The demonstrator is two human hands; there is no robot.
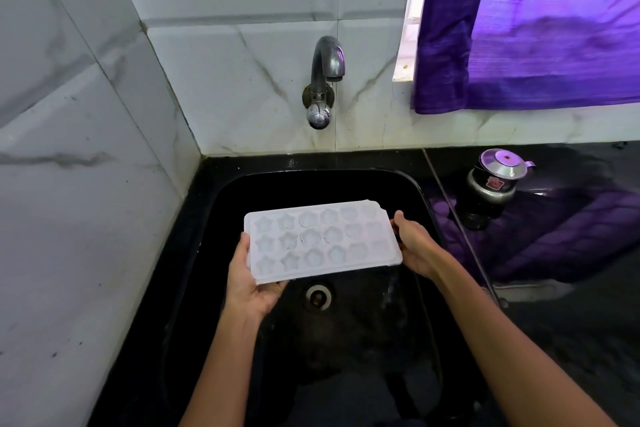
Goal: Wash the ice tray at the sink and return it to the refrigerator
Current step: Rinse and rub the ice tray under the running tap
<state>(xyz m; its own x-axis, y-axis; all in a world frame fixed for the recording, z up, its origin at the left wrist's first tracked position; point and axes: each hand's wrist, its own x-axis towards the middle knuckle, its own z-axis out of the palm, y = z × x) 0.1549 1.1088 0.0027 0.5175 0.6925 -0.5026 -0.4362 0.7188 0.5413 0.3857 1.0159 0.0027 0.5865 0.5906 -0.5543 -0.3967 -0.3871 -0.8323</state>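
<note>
Now two hands [254, 282] [415, 246] hold one ice tray [322, 241] over sink [242, 191]

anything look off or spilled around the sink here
Nothing is broken or knocked over. The ice tray is held over the black sink by the left hand and right hand, tipped slightly toward its right end, where water seems to run off. The tap shows no stream. The metal pot stands upright on the counter.
</note>
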